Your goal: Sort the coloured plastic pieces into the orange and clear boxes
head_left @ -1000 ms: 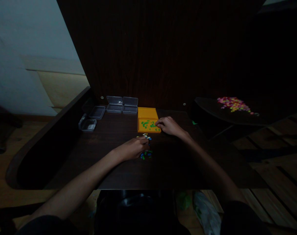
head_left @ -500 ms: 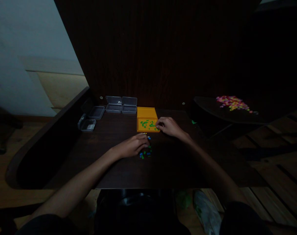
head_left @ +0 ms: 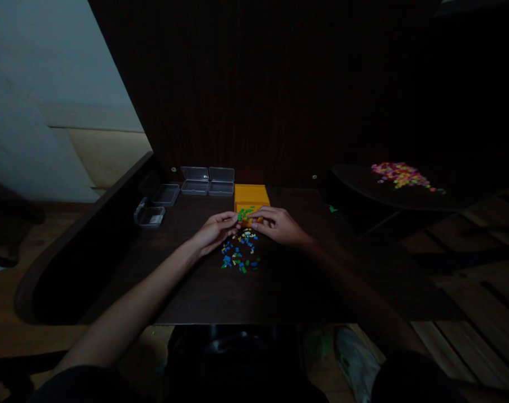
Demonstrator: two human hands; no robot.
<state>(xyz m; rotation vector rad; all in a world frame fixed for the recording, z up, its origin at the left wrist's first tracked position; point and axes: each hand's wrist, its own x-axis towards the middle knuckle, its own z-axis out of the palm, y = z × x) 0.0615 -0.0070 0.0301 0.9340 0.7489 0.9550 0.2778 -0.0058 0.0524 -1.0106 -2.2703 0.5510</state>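
A yellow box (head_left: 251, 193) stands with its lid raised at the back of the dark tabletop, and small green pieces (head_left: 249, 210) lie inside it. At the box's front left corner, my left hand (head_left: 217, 230) pinches a small green piece (head_left: 239, 215) between thumb and fingertips. My right hand (head_left: 280, 225) reaches across the box's front right, its fingers bent close together. Whether anything sits between its fingertips is too small to make out. Below both hands a loose scatter of blue, green and pale little pieces (head_left: 239, 252) lies on the tabletop.
Clear plastic cases (head_left: 221, 187) with raised lids stand along the back left, and another open case (head_left: 151, 216) is nearer the left side panel (head_left: 82, 240). A pile of pink and yellow pieces (head_left: 401, 174) rests on a dark surface at right.
My left hand has moved up from the loose pieces to the box and now pinches a green piece. My right hand has shifted left over the box. More of the scattered pieces show.
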